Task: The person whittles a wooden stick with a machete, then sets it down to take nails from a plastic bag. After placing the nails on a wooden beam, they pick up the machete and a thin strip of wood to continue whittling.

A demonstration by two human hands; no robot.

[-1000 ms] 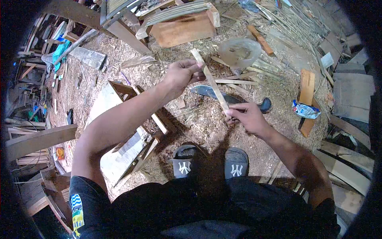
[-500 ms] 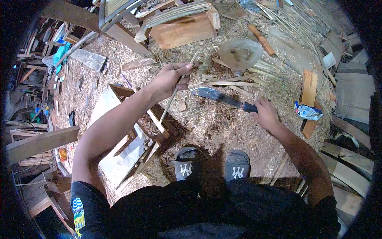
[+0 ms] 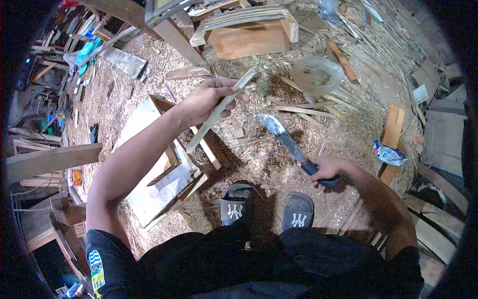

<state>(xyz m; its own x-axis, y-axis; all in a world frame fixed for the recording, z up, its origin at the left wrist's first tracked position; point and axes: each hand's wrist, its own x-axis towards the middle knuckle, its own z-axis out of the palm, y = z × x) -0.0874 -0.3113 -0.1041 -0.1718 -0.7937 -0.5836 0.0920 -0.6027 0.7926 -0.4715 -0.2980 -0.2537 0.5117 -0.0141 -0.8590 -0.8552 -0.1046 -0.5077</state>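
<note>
My left hand (image 3: 211,101) is closed around a thin, pale wooden strip (image 3: 213,119), which slants from upper right to lower left. In my right hand (image 3: 332,169) is a machete (image 3: 285,138), gripped by its dark handle. Its blade points up and to the left, apart from the strip. Below my left hand a wooden frame with a white panel (image 3: 144,184) lies on the ground, partly covered by my forearm. Between the strip and the blade, a small wood chip (image 3: 238,132) lies among the shavings.
Shavings cover the floor (image 3: 259,164) around my sandalled feet. Ahead stands a wooden box with slats on top (image 3: 251,42), and a translucent plastic bag (image 3: 317,75) lies to its right. Loose strips (image 3: 306,110) are scattered nearby. A blue-and-white packet (image 3: 390,153) rests on boards at right.
The strip has turned its broad face into view in my left hand. My right hand has come nearer to me, swinging the machete so its blade points more steeply upward.
</note>
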